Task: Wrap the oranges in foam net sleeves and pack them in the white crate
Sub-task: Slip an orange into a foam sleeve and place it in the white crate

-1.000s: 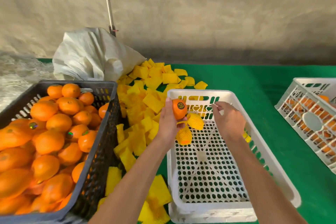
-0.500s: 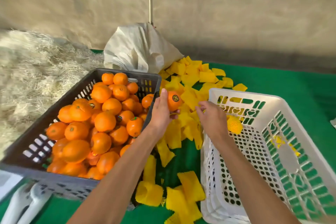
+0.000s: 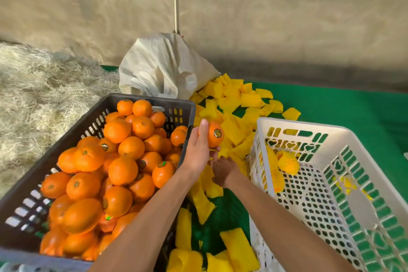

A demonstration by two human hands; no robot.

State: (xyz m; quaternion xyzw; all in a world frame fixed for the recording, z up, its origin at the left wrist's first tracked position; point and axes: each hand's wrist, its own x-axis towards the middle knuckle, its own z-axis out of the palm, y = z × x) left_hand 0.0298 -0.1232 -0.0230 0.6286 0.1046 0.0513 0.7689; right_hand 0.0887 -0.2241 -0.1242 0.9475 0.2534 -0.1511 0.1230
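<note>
My left hand (image 3: 198, 150) grips a bare orange (image 3: 213, 136) with a round sticker, held above the gap between the two crates. Just below it, my right hand (image 3: 223, 171) reaches down onto the loose yellow foam net sleeves (image 3: 234, 132) on the green mat; its fingertips are hidden among them. The white crate (image 3: 309, 127) stands to the right, with an orange wrapped in yellow net (image 3: 288, 162) lying in its near-left corner. A dark crate (image 3: 154, 100) heaped with bare oranges (image 3: 121, 168) fills the left.
A white sack (image 3: 163, 70) lies behind the sleeve pile, against a pole (image 3: 176, 6) and a grey wall. Straw (image 3: 33, 95) covers the far left. More sleeves (image 3: 234, 247) lie near my forearms. Green mat (image 3: 331, 104) stretches beyond the white crate.
My right hand left the white crate and dropped down-left onto the sleeve pile. My left hand kept the orange and shifted toward the dark crate. The view swung left.
</note>
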